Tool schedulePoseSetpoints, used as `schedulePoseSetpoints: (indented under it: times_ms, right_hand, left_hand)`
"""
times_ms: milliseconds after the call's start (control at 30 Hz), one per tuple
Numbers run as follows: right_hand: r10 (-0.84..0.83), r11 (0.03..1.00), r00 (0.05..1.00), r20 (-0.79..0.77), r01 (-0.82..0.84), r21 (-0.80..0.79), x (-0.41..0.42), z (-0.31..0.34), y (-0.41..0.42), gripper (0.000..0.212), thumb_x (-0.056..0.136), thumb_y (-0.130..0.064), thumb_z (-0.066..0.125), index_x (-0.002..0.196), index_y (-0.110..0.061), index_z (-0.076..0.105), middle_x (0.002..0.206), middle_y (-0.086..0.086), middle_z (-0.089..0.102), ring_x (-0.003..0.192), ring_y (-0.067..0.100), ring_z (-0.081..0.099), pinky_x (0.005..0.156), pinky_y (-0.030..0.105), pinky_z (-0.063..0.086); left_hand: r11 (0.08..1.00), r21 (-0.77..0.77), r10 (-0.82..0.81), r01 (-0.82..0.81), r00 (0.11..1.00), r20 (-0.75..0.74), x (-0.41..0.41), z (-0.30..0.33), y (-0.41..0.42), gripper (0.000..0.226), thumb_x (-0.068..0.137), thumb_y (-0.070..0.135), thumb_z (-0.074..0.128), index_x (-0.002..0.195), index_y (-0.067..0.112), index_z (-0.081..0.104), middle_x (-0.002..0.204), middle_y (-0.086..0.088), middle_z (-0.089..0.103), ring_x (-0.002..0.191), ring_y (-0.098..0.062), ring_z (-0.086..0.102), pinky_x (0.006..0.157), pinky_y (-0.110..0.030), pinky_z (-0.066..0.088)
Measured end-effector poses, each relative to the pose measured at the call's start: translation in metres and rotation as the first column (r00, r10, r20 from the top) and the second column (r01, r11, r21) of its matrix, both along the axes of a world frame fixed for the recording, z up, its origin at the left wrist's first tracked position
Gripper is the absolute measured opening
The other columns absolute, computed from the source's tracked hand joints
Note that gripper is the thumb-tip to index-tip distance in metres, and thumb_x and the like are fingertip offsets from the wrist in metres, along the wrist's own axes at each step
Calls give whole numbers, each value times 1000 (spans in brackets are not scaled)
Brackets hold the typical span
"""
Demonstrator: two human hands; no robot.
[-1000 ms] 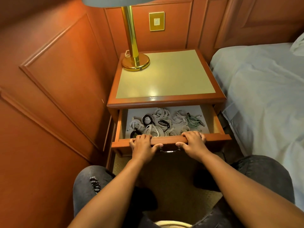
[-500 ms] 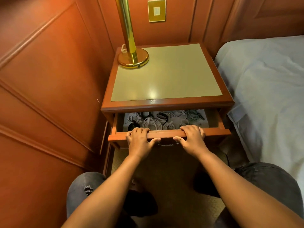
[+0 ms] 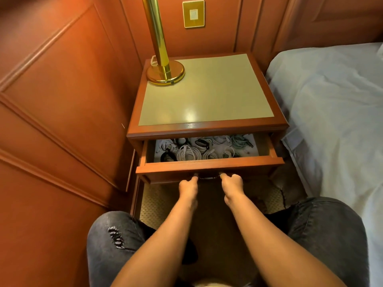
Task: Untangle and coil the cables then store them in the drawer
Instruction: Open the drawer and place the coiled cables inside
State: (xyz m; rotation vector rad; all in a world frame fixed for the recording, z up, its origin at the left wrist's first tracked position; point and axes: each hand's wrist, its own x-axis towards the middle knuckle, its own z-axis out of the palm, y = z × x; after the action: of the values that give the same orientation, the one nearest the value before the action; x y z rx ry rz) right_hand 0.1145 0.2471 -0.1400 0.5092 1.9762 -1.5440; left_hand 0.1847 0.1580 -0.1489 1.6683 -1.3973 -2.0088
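Wood panelling (image 3: 68, 96) in a reddish tone fills the left and the upper part of the frame, and a bed (image 3: 335, 112) with a pale sheet takes the right side. Between them, in the centre, stands the desk (image 3: 205, 129), a small bedside one with a light top. On its upper left corner rests the brass lamp (image 3: 164, 71), and a switch plate (image 3: 193, 14) sits on the wall above.

Below the desk top the drawer (image 3: 209, 165) stands partly open. Inside it, on a white lining, lie the cables (image 3: 207, 149): mostly white ones, some dark, a greenish one toward the right. They look separate and coiled, each in its own small bundle, though the back part of the drawer is hidden under the desk top, so I cannot be sure about all of them.

Both hands are low at the drawer front, in the middle of the frame. The left hand (image 3: 188, 184) and the right hand (image 3: 232, 183) are just beside the metal handle (image 3: 208, 177), one at each end. The fingers appear curled against the front panel, but the fingertips are hidden under the edge; I cannot tell if they pinch the handle or only press the wood.

In my judgement the task is almost finished. Untangling, coiling and storing seem done. Only the closing of the drawer is left.
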Motion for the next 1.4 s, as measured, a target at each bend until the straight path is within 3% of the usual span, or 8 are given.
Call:
schedulePoseSetpoints:
  times_ms: [200,433,533,633,833,967,1067,1400]
  right_hand:
    - [-118,983,984,135,135,-126,-4,-3,-5,11,92,-11,60,100,-5,56,87,8,60,83,21,60,85,41,52]
    - [-325,813,891,316,434,-389,-7,3,-11,10,89,-4,49,94,-9,56,90,11,58,82,23,57,73,35,47]
    - [-372,685,838,399,538,-491,-11,10,-10,13,86,-3,45,87,-13,54,90,10,54,85,23,54,85,38,48]
    - [-351,631,840,414,539,-558,-7,13,-7,17,90,-8,47,104,-12,56,101,11,55,93,24,54,94,39,44]
    - [-239,742,915,324,388,-547,-3,0,-4,41,96,-31,56,131,-11,47,129,14,51,117,26,50,106,39,39]
    - [-165,956,986,18,164,-243,0,-3,-10,81,96,-30,58,155,-15,4,156,12,27,143,26,30,118,39,24]
    - [-149,976,986,-75,135,-170,4,4,-11,93,97,-30,57,153,-20,-17,160,12,20,145,26,25,114,35,26]
    - [-199,965,975,-101,177,-193,-4,11,-25,94,97,-29,57,153,-23,-18,158,12,25,144,27,29,111,33,29]
  left_hand:
    - [987,132,104,-95,993,-59,-4,1,-10,18,95,5,49,111,0,57,84,-11,62,68,-20,60,58,-29,45]
    - [891,329,392,-313,896,-208,-14,10,-1,19,94,-5,47,111,2,54,111,-18,57,106,-29,55,100,-51,47]
    - [844,393,473,-364,852,-226,-15,10,0,16,96,-3,44,98,8,55,103,-14,58,103,-27,56,103,-49,44]
    - [770,518,558,-372,788,-263,-12,6,-3,17,100,15,44,112,11,56,99,-13,59,91,-25,57,97,-43,43]
    - [781,521,557,-345,762,-330,-5,5,-3,44,97,41,49,130,11,49,116,-15,60,103,-26,57,102,-40,40]
    - [870,313,470,-380,830,-301,-2,5,-4,64,99,34,51,153,26,17,154,-9,32,142,-27,31,117,-47,25]
    - [923,185,378,-337,884,-274,-3,3,-4,80,98,33,53,154,31,-4,161,-5,15,148,-23,16,120,-46,14]
    - [925,149,378,-349,873,-308,-16,15,-18,73,99,22,52,155,22,4,159,-9,22,146,-23,23,120,-45,17]
